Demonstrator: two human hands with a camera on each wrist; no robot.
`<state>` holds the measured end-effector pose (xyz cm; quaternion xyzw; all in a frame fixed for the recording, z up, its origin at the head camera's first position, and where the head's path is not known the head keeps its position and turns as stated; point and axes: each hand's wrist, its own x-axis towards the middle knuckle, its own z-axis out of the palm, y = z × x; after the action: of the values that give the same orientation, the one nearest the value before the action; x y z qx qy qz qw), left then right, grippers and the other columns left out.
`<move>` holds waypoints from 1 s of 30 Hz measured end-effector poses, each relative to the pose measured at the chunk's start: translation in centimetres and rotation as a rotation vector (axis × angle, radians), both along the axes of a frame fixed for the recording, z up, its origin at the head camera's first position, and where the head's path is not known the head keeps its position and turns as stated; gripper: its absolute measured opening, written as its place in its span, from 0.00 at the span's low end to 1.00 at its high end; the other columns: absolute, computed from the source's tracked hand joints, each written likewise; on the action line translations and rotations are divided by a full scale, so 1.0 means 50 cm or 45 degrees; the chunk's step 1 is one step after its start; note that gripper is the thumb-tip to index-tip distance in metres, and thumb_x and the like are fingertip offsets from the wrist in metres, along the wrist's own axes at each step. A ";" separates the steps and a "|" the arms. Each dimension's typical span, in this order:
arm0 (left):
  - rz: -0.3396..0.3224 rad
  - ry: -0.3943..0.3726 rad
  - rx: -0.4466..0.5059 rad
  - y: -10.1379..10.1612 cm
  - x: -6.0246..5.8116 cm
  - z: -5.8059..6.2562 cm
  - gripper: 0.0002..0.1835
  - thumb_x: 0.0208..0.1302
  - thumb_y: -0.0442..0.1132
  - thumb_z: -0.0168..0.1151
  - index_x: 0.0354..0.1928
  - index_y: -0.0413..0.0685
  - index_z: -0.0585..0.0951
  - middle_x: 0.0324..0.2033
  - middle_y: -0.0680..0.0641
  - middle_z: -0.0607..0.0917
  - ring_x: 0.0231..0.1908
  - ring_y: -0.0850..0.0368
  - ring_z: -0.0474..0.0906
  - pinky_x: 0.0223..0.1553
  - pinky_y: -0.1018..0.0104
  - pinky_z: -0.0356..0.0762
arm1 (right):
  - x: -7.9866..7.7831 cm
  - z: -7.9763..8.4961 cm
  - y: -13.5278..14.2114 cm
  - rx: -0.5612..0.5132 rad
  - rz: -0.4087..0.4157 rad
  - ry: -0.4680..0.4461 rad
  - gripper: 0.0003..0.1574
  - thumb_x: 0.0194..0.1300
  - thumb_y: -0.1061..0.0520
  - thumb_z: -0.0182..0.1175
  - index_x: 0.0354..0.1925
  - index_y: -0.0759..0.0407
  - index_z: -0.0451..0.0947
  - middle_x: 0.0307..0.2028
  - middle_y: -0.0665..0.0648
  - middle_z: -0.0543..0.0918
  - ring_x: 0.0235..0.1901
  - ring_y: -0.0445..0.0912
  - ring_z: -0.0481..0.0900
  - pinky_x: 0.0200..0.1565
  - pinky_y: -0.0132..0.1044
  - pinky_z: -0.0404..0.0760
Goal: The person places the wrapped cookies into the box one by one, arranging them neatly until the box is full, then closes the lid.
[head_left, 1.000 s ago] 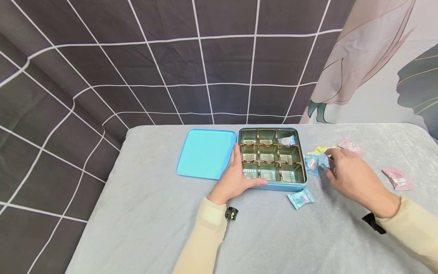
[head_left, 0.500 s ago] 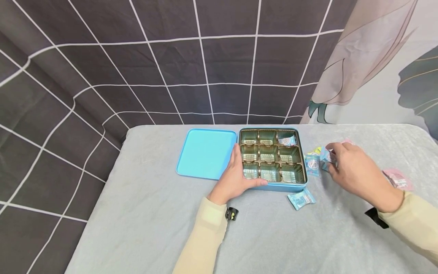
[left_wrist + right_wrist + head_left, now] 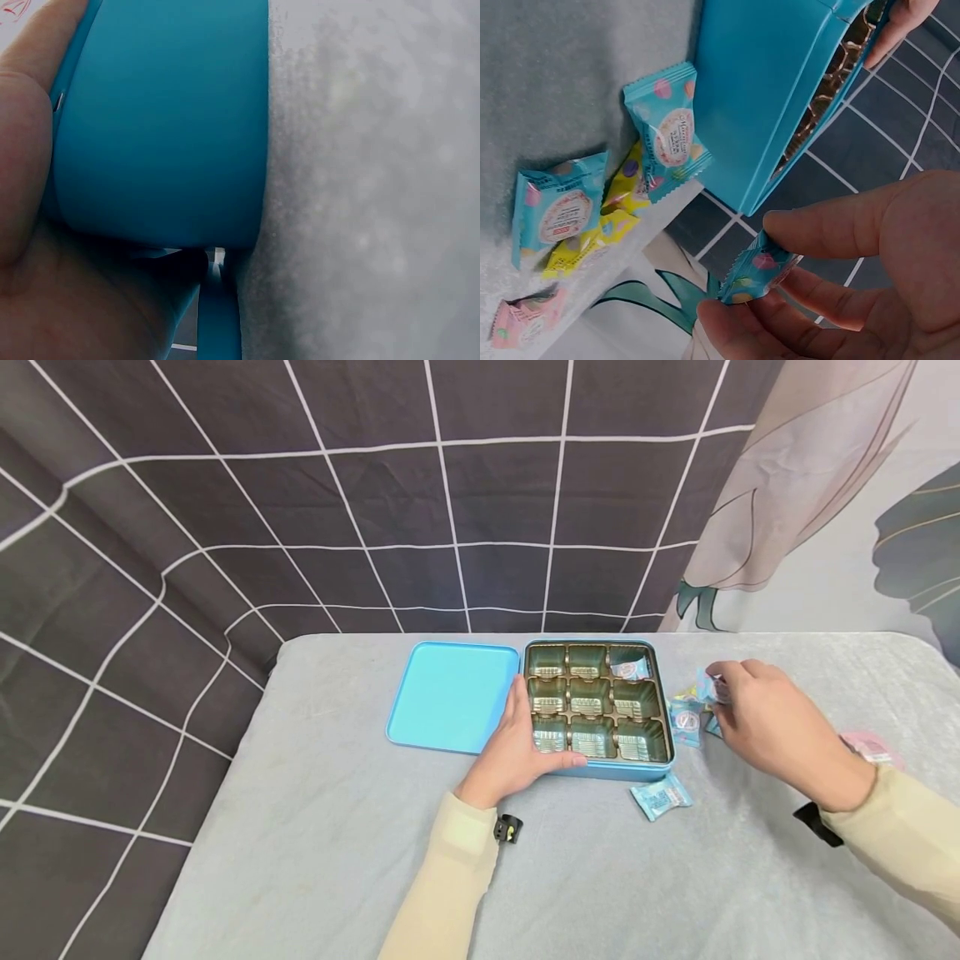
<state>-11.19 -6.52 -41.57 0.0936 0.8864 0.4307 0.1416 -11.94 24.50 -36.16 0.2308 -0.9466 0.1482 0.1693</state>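
Note:
My right hand (image 3: 780, 735) pinches a blue wrapped candy (image 3: 757, 270) between thumb and fingers, above the table and right of the blue tin (image 3: 630, 770). The tin holds a gold divided tray, with one blue wrapped candy (image 3: 630, 669) in its back right compartment. Around the tin's front left corner lies my left hand (image 3: 510, 756), straight fingers against the left side and thumb along the front rim. Beside the tin's right wall are more blue candies (image 3: 667, 131) and yellow candies (image 3: 626, 180). A pink candy (image 3: 529, 319) lies farther back, hidden by my right hand in the head view.
Left of the tin lies its blue lid (image 3: 453, 697), touching or nearly touching it. One blue candy (image 3: 662, 797) sits just in front of the tin. Another pink candy (image 3: 870, 747), partly covered by my right wrist, is at the right. A dark grid-patterned curtain (image 3: 495, 493) hangs behind the table.
My right hand has taken a blue candy from the small pile and raised it, moving slightly away from me. My left hand and the tin have stayed in place.

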 end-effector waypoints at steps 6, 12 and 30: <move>-0.001 -0.003 0.005 0.000 0.000 0.000 0.75 0.48 0.67 0.75 0.79 0.51 0.28 0.79 0.49 0.29 0.77 0.55 0.35 0.73 0.55 0.53 | -0.005 0.005 -0.007 0.003 -0.003 -0.016 0.26 0.45 0.73 0.65 0.46 0.81 0.74 0.36 0.76 0.79 0.36 0.67 0.77 0.41 0.61 0.74; -0.001 0.005 0.004 0.000 0.001 0.000 0.76 0.48 0.66 0.76 0.79 0.51 0.28 0.79 0.48 0.29 0.77 0.55 0.35 0.73 0.55 0.53 | -0.011 0.012 -0.015 0.005 0.005 -0.032 0.26 0.47 0.72 0.66 0.47 0.79 0.74 0.36 0.74 0.80 0.37 0.66 0.77 0.41 0.60 0.75; 0.007 -0.009 0.011 0.002 -0.002 -0.002 0.76 0.48 0.67 0.76 0.79 0.51 0.28 0.79 0.48 0.29 0.77 0.54 0.37 0.73 0.55 0.54 | -0.037 0.031 -0.041 0.032 0.040 -0.042 0.25 0.47 0.72 0.65 0.48 0.77 0.75 0.34 0.72 0.79 0.36 0.65 0.76 0.41 0.59 0.75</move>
<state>-11.29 -6.43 -41.68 0.0902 0.8842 0.4353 0.1431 -13.77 22.44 -34.63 0.2453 -0.9473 0.1427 0.1485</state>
